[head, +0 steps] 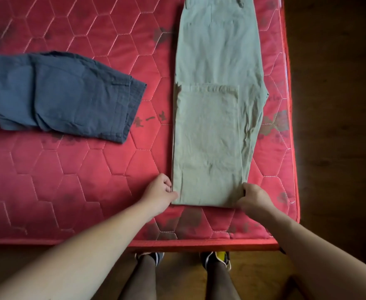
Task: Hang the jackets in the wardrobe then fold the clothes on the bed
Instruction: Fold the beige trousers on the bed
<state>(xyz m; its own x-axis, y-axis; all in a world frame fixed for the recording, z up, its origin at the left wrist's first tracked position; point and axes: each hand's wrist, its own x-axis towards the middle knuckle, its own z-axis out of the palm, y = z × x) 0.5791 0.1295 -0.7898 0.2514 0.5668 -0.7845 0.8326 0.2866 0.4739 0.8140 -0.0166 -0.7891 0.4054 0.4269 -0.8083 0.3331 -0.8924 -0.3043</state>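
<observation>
Pale khaki trousers (pixel 216 79) lie lengthwise on the right side of the red mattress (pixel 73 180), with the leg ends folded back over the middle. My left hand (pixel 159 191) pinches the near left corner of the fold. At the near right corner, my right hand (pixel 253 197) grips the fabric with curled fingers. A dark blue garment (pixel 65 96) lies crumpled on the left, reaching out of view.
The mattress's near edge (pixel 199 245) runs just above my feet (pixel 215 259) on the wooden floor. Its right edge (pixel 290 126) borders dark wooden flooring (pixel 340 105).
</observation>
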